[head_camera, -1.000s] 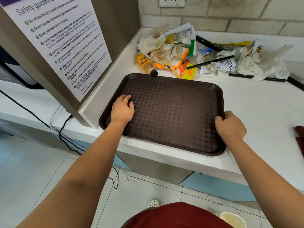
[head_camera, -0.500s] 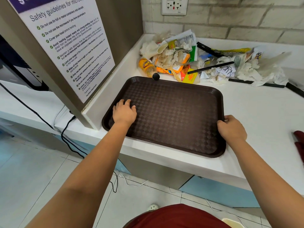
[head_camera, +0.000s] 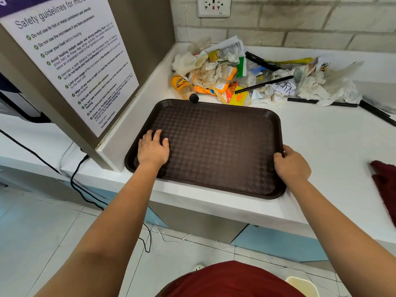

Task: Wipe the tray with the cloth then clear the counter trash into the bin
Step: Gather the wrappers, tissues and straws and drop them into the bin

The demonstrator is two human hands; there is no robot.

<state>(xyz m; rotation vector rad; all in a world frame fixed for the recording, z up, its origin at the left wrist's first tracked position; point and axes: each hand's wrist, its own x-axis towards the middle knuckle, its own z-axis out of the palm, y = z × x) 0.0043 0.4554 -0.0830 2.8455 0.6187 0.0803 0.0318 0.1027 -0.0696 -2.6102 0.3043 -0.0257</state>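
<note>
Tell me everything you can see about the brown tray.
The tray is dark brown, rectangular with rounded corners, a raised rim and a checkered surface, seemingly plastic. It lies flat and empty on the white counter, by its front edge. The left hand rests inside it; the right hand grips its right rim.

Single head-worn wide-angle view, looking forward and steeply down from above person's chest. Close range: both bare forearms enter from bottom edge. Dark brown rectangular plastic tray [head_camera: 214,146] at frame centre on white counter [head_camera: 334,142]; brick wall at 12 o'clock, tiled floor at 7 o'clock. Edges bowed by lens. No second view.
</note>
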